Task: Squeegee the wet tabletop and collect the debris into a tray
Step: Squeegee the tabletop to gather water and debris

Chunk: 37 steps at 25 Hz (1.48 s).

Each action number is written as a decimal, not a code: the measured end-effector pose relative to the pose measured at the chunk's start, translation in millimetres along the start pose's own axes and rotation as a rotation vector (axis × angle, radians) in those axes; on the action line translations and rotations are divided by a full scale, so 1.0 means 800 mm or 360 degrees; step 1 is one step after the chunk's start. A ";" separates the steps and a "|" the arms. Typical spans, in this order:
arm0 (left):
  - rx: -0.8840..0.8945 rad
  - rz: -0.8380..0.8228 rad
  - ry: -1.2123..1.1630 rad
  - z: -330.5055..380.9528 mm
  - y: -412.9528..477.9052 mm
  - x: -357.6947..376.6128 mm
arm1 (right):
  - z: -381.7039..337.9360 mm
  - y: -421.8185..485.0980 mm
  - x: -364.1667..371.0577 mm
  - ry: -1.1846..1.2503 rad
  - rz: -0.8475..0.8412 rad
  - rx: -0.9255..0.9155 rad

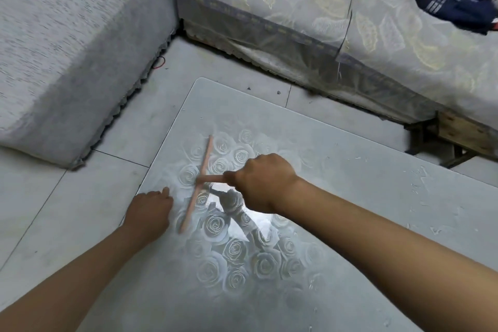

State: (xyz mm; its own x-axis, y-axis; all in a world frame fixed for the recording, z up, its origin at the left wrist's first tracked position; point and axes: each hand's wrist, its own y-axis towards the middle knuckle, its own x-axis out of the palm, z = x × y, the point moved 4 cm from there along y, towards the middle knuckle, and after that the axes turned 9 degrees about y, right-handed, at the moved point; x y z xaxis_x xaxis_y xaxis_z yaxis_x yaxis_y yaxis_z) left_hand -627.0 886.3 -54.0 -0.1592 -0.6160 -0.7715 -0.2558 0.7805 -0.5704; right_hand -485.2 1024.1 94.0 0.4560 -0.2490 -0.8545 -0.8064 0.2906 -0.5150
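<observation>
Grey and wet, the rose-patterned worktop (350, 197) fills the lower view, and no tray is visible. The right hand (262, 183) has its fingers (231, 177) curled tight round the short handle of the pink squeegee (200, 183), whose long blade runs from far to near just left of that hand. The left hand (149, 210) sits at the worktop's left edge, close beside the blade's near end, its fingers hidden, so the stroke probably goes toward it, away from the white debris flecks (420, 178).
</observation>
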 end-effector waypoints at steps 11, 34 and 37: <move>-0.0030 -0.0097 -0.0017 -0.003 0.023 -0.021 | 0.120 -0.096 0.000 -0.0019 -0.0168 0.0323; -0.0198 -0.0250 -0.0221 -0.004 0.126 -0.033 | 0.144 0.054 -0.034 -0.0013 -0.0113 0.0195; -0.0226 -0.0229 -0.0235 -0.002 0.124 -0.032 | 0.192 -0.014 -0.013 0.0148 -0.0260 0.0408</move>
State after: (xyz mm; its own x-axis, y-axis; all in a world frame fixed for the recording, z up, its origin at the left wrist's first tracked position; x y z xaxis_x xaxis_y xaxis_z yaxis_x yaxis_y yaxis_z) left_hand -649.5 979.0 -90.5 0.0266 -0.6894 -0.7239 -0.3988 0.6567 -0.6400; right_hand -423.0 1165.2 98.1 0.5257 -0.3914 -0.7553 -0.5986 0.4606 -0.6554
